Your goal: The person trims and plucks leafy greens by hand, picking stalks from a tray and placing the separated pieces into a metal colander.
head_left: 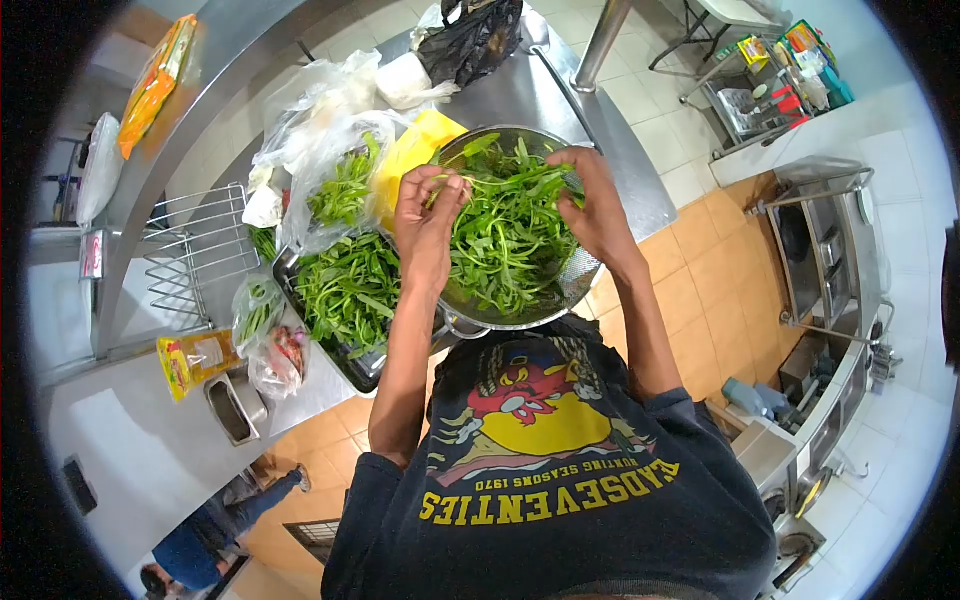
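My left hand (430,205) is closed in a pinch on a thin stem of leafy greens (488,182), above the left rim of a metal colander (575,285). The stem reaches across toward my right hand (597,210), whose thumb and fingers curl around leaves at the right side; part of its grip is hidden. More leafy greens fill the colander, which sits close to my shirt. Left of it, a dark rectangular tray (362,375) holds a heap of the same greens (345,290). Behind that, a clear plastic bag (310,150) has greens in it.
A yellow packet (420,150), a black plastic bag (475,45) and a long-handled ladle (560,75) lie on the steel table (640,185). A wire rack (200,250) and a small steel pan (237,408) are at left. Another person (205,540) is at lower left.
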{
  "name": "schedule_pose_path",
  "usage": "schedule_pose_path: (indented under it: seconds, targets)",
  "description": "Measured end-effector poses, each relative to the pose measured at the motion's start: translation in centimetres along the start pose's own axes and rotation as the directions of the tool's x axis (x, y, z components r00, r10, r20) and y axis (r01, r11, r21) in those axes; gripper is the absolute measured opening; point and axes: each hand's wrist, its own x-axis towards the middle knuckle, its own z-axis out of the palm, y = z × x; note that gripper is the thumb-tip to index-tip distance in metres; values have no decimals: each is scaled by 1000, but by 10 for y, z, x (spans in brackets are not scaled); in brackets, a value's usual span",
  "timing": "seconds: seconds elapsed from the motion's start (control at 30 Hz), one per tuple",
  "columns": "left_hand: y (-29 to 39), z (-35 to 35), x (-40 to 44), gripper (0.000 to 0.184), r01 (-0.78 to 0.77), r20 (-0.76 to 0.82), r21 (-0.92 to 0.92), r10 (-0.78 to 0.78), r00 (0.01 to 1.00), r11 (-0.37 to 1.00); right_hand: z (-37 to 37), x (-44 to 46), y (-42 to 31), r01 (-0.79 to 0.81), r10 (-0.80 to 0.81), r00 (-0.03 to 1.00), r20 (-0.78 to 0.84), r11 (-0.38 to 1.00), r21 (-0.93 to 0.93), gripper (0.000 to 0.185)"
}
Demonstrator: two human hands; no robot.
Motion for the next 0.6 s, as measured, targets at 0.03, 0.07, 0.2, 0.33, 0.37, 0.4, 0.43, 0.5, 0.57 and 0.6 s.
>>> schedule_pose_path:
  seconds: [0.03,0.07,0.2,0.33,0.37,0.4,0.43,0.5,0.57,0.6]
  targets:
    - [0,1,-1,26,6,-8,4,-6,1000,1000,-2,2,-5,23,-23,1000,6,999,-47,42]
    - [0,1,-1,24,20,-15,6,-20,1000,1000,-1,1,-10,-75,75,997,8,994,77,38]
    - [0,6,-3,22,79,17,-13,-78,997,997,5,8,-21,10,-15,997,72,997,74,22]
    - [-4,9,-8,17,86,61,-2,-86,994,996,19,11,-22,52,-56,994,97,998,42,18]
    - [-5,9,-9,16,85,72,1,-85,994,996,22,11,-18,67,-71,992,101,997,44,18]
    - [-6,10,-10,15,68,76,17,-69,995,998,23,12,-18,63,-68,992,103,997,50,16]
    - [-8,10,-11,14,51,80,32,-54,995,998,24,12,-17,59,-65,992,105,997,56,15]
    - [-9,8,-12,14,10,81,157,-22,996,988,24,12,-17,63,-69,992,106,996,60,13]
    - [-8,5,-11,15,-40,80,367,11,997,930,22,13,-18,81,-86,991,106,995,52,11]
    - [-6,6,-11,14,-188,143,508,133,981,841,22,13,-18,82,-86,991,106,996,40,11]
